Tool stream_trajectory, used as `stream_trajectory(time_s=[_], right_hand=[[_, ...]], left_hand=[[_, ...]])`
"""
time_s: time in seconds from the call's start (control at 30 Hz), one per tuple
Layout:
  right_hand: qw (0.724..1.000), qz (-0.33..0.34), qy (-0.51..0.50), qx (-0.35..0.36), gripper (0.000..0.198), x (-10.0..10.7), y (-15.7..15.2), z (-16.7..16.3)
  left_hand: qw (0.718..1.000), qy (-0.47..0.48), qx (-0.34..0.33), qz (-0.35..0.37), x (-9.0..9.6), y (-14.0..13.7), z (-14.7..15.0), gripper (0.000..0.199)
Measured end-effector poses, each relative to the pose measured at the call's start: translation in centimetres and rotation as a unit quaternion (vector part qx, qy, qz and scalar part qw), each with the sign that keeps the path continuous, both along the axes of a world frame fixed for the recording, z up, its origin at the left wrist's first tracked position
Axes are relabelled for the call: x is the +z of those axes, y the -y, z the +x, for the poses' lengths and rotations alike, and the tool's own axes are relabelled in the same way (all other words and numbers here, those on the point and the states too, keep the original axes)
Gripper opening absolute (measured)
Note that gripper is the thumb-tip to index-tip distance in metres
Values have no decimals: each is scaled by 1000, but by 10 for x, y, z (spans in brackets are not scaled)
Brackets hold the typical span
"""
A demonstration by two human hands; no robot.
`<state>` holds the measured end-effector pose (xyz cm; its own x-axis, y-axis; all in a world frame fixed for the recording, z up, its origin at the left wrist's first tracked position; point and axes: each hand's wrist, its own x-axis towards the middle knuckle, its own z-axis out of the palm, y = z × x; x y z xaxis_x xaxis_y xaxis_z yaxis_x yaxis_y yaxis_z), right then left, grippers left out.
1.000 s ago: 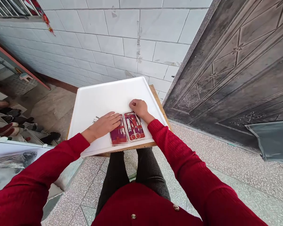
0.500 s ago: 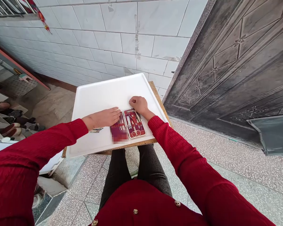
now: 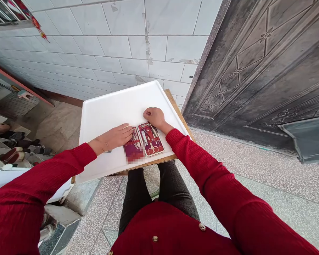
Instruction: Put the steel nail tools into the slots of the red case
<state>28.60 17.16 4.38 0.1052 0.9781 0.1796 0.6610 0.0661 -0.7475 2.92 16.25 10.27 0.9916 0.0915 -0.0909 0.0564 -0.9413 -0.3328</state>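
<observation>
An open manicure kit (image 3: 153,151) with a dark red lining lies near the front of a white tray (image 3: 106,106). Scissors (image 3: 154,149), a nail clipper (image 3: 145,138) and several slim metal tools sit in its two halves. My left hand (image 3: 114,137) rests palm down, fingers stretched out, by the left half's upper edge. Under that wrist a small metal piece (image 3: 108,151) peeks out, mostly hidden. Just above the right half, my right hand (image 3: 154,117) is closed with fingers curled in; whatever they hold, if anything, is hidden.
The tray stands on a wooden board (image 3: 172,102) near a tiled wall (image 3: 108,46). To the right is a dark metal door (image 3: 239,71). Shoes (image 3: 14,156) sit on a rack at the left.
My left hand has slid slightly left, baring more tools in the kit's left half and covering most of the metal piece beside it. My right hand stays closed in place.
</observation>
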Motion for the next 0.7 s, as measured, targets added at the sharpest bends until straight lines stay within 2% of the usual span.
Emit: stream_trajectory(time_s=[0.17, 0.27, 0.4, 0.53, 0.7], right_hand=[[1000, 3, 0, 3, 14, 0, 0, 0], [1000, 1, 0, 0, 14, -1, 0, 0], [1000, -1, 1, -4, 15, -3, -1, -1], [1000, -3, 2, -5, 15, -2, 0, -1], [1000, 2, 0, -6, 14, -2, 1, -1]], left_hand=[[997, -49, -25, 49, 11, -13, -1, 37], [996, -68, 21, 58, 19, -30, -15, 39], [991, -22, 107, 78, 21, -46, -46, 36], [986, -17, 142, 91, 12, -42, -69, 31], [979, 0, 196, 53, 5, -31, -75, 32]])
